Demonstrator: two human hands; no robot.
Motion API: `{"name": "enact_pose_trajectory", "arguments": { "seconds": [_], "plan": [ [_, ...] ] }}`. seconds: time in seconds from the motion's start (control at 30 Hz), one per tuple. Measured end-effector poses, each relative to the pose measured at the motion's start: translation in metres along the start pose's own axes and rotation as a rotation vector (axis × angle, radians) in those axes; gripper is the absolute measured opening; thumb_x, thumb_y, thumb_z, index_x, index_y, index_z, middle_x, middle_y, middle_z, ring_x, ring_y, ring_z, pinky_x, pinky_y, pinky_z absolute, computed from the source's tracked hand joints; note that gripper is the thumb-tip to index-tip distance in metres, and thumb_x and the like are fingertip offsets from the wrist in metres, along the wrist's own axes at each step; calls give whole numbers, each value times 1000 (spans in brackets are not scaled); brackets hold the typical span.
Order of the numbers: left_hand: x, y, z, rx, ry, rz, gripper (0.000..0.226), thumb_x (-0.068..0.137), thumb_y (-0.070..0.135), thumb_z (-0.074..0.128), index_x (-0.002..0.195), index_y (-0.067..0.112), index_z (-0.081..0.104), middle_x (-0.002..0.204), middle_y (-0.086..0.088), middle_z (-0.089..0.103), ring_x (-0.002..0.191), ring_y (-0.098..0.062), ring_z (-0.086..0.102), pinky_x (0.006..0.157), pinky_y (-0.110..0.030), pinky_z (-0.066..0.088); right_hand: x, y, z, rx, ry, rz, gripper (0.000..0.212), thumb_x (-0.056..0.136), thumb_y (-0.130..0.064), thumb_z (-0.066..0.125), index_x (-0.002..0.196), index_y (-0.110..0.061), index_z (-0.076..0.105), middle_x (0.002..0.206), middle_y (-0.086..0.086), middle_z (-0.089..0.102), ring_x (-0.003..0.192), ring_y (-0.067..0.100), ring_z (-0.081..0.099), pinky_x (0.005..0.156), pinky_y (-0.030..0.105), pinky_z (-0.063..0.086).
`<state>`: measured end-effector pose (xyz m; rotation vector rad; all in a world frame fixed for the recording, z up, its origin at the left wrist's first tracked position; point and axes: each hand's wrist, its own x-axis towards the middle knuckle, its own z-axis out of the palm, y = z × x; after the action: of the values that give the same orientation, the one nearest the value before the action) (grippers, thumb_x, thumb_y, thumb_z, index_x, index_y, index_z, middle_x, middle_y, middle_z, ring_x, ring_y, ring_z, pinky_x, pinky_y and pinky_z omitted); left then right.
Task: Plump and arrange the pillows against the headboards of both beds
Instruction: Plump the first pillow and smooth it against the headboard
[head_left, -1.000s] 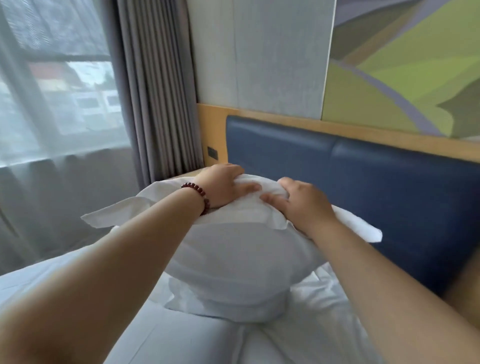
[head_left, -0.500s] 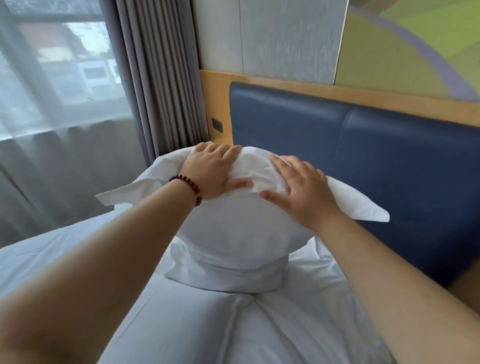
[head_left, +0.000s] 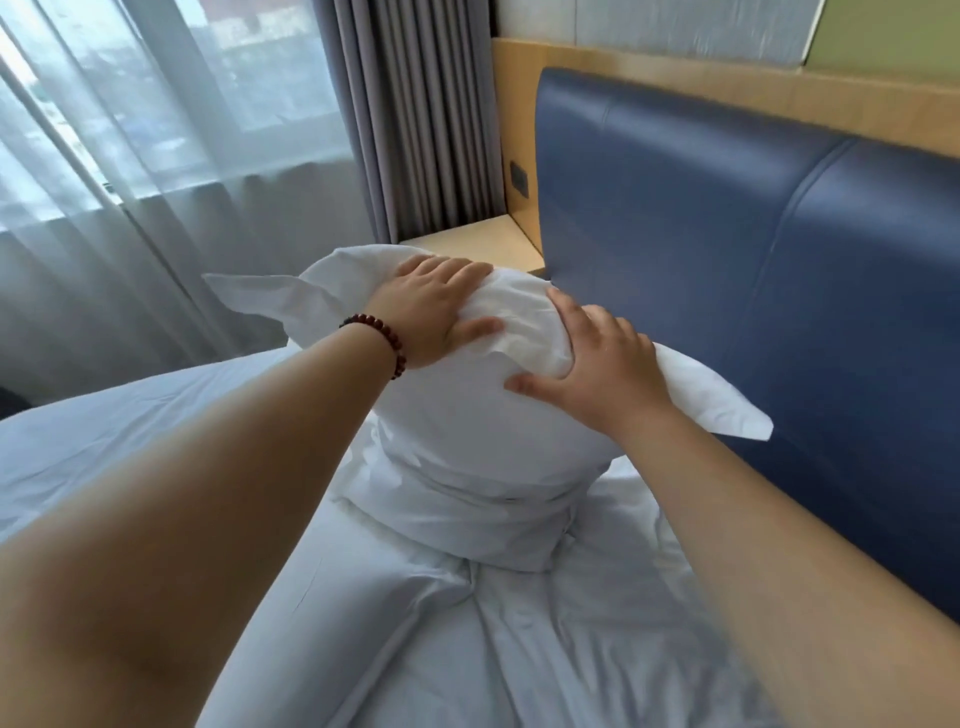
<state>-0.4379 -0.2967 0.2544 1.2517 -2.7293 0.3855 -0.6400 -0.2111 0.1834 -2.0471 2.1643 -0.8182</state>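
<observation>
A white pillow (head_left: 467, 447) stands on its lower edge on the white bed (head_left: 519, 649), a little in front of the blue padded headboard (head_left: 727, 249). Its two top corners stick out like ears to the left and right. My left hand (head_left: 431, 312), with a dark red bead bracelet at the wrist, lies over the pillow's top left. My right hand (head_left: 602, 364) presses on the top right, thumb spread against the front face. Between the two hands the pillowcase fabric is bunched into wrinkles.
A wooden bedside shelf (head_left: 478, 244) sits left of the headboard, with a dark wall socket (head_left: 518, 176) above it. Grey curtains (head_left: 415, 114) and sheer drapes (head_left: 156, 156) cover the window on the left. The bed sheet is creased around the pillow's base.
Both hands have pressed down and inward on the pillow's top, bunching the fabric between them. The view has tilted down, so the wall art has left the frame.
</observation>
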Motion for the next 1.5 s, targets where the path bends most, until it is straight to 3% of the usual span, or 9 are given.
{"name": "enact_pose_trajectory", "arguments": {
  "seconds": [0.4, 0.57, 0.67, 0.87, 1.0, 1.13, 1.3, 1.4, 1.5],
  "plan": [
    [-28, -28, 33, -216, -36, -232, 68, 96, 65, 23, 152, 27, 25, 158, 2, 30, 146, -21, 23, 121, -38, 12, 33, -22, 32, 49, -116, -5, 119, 50, -102, 32, 150, -38, 18, 152, 4, 38, 139, 29, 35, 112, 51, 28],
    [-58, -26, 45, -585, 258, -333, 52, 100, 48, 34, 146, 24, 40, 152, 3, 39, 140, -16, 32, 117, -32, 22, 47, -24, 34, 11, -113, 54, 116, 57, -97, 43, 151, -36, 16, 149, 8, 41, 135, 32, 41, 108, 50, 33],
    [-74, -18, 79, -939, 464, -535, 46, 101, 40, 43, 142, 19, 47, 147, 3, 43, 134, -7, 38, 111, -20, 28, 61, -19, 35, -13, -165, 106, 116, 60, -93, 46, 153, -35, 10, 151, 8, 38, 135, 32, 39, 109, 49, 31],
    [-95, -21, 180, -1398, 443, -1072, 42, 93, 49, 55, 132, 34, 49, 135, 9, 49, 125, -11, 46, 96, -23, 35, 97, -16, 63, -38, -166, 153, 139, 42, -103, 38, 155, -27, 10, 160, 0, 14, 144, 29, 23, 113, 55, 29],
    [-112, -26, 252, -1556, 223, -1556, 92, 78, 69, 61, 151, 28, 23, 156, -1, 26, 137, -27, 37, 109, -45, 35, 117, -26, 104, -43, -179, 151, 133, 52, -94, 55, 154, -35, -7, 159, -4, 25, 143, 25, 30, 110, 56, 32],
    [-127, -30, 302, -1600, 100, -1941, 125, 53, 85, 63, 150, 16, 23, 149, -11, 38, 130, -36, 44, 108, -50, 38, 131, -45, 131, -100, -219, 85, 117, 67, -83, 58, 149, -45, -16, 157, -5, 30, 139, 27, 37, 108, 56, 29],
    [-126, -33, 334, -1697, 16, -1925, 109, 60, 77, 70, 139, 7, 45, 138, -8, 52, 121, -33, 52, 102, -41, 42, 139, -55, 157, -159, -189, 57, 110, 71, -81, 55, 151, -45, -10, 141, -3, 50, 127, 28, 48, 102, 53, 34],
    [-116, -42, 344, -1794, 54, -1898, 140, 27, 92, 67, 138, 10, 47, 130, -1, 57, 114, -28, 56, 103, -43, 44, 135, -53, 169, -163, -146, 59, 107, 73, -79, 55, 151, -44, -8, 134, -3, 54, 124, 27, 50, 102, 51, 32],
    [-107, -47, 355, -1814, 75, -1939, 140, 18, 97, 60, 128, 9, 53, 106, 3, 59, 95, -24, 59, 96, -40, 48, 133, -48, 174, -157, -120, 65, 106, 73, -79, 55, 151, -46, -9, 132, -4, 55, 123, 27, 50, 103, 50, 32]
  ]
}}
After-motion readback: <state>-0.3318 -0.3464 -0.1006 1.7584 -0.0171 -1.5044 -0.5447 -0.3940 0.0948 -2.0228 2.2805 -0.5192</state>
